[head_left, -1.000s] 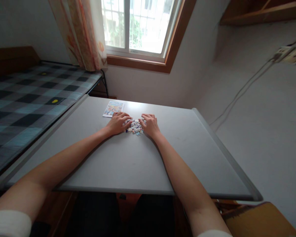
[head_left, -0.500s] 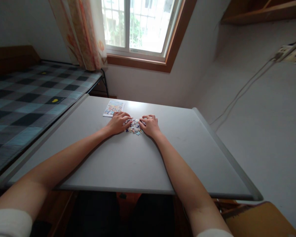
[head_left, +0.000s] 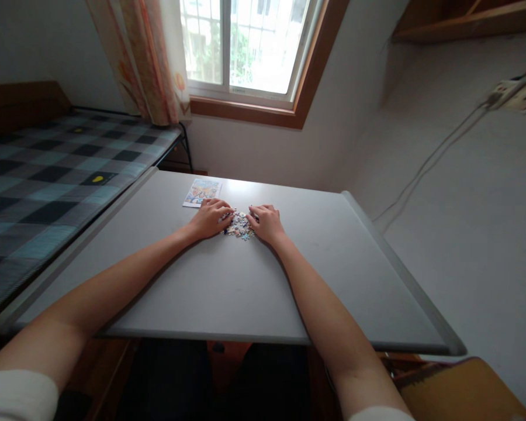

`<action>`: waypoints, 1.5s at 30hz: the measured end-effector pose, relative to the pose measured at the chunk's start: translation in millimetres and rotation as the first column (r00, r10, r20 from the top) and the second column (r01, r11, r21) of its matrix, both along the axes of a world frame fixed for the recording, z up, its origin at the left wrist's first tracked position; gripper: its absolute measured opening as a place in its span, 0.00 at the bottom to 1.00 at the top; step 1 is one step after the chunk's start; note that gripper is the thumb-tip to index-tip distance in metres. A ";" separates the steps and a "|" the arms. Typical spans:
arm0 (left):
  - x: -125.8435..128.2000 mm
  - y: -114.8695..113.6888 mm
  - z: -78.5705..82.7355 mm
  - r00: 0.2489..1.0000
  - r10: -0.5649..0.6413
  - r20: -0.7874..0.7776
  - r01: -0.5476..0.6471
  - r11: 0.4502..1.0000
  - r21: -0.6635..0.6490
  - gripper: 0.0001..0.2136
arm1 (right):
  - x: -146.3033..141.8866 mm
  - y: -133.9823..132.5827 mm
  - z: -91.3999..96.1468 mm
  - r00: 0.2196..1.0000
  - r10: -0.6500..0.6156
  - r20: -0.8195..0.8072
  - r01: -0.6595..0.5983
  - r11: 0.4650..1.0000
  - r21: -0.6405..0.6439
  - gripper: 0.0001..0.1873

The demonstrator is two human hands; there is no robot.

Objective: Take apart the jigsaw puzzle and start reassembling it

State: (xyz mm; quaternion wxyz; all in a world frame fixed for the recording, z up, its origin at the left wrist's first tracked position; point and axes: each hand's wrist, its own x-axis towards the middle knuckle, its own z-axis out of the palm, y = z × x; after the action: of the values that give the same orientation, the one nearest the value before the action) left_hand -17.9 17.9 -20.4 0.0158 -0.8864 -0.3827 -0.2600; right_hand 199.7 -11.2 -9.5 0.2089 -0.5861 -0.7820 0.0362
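A small heap of jigsaw puzzle pieces [head_left: 241,228], mostly white with bits of blue and other colours, lies on the grey-white table [head_left: 232,292]. My left hand [head_left: 211,217] rests at the heap's left side, its fingers curved, a little apart and touching the pieces. On the opposite side, my right hand [head_left: 265,223] lies against the heap with fingers spread and bent. Neither hand visibly grips a piece, though both cover part of the heap. Behind my left hand is a colourful picture card [head_left: 202,192], lying flat.
A bed with a checked cover [head_left: 70,169] runs along the table's left side. Past the far edge are a window [head_left: 254,52] and a curtain [head_left: 151,64]. Cables [head_left: 438,146] hang down the right wall. A brownish-yellow chair [head_left: 464,392] stands at the lower right.
My right hand's fingers have shifted very slightly, uncovering a little more of the heap near their tips. My left hand has hardly moved.
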 end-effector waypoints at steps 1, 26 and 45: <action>-0.1 0.0 -0.1 1.000 0.000 0.002 0.000 1.000 0.000 0.15 | 0.7 1.8 -1.8 0.999 -0.029 -0.042 0.029 1.000 -0.012 0.21; 1.5 -1.7 2.3 1.000 0.019 0.009 -0.020 1.000 0.007 0.13 | -21.8 -9.4 -0.9 0.995 0.073 -0.062 -0.077 0.996 -0.055 0.16; 1.1 -0.7 0.4 1.000 0.026 0.011 -0.026 1.000 0.017 0.12 | -16.6 -9.2 -3.3 0.987 0.096 -0.131 -0.091 0.995 0.039 0.14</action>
State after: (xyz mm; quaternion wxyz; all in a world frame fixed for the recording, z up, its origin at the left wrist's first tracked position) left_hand -16.8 17.2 -20.0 0.0247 -0.8798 -0.3919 -0.2680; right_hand 183.1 -20.4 -12.7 0.2683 -0.5415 -0.7935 0.0720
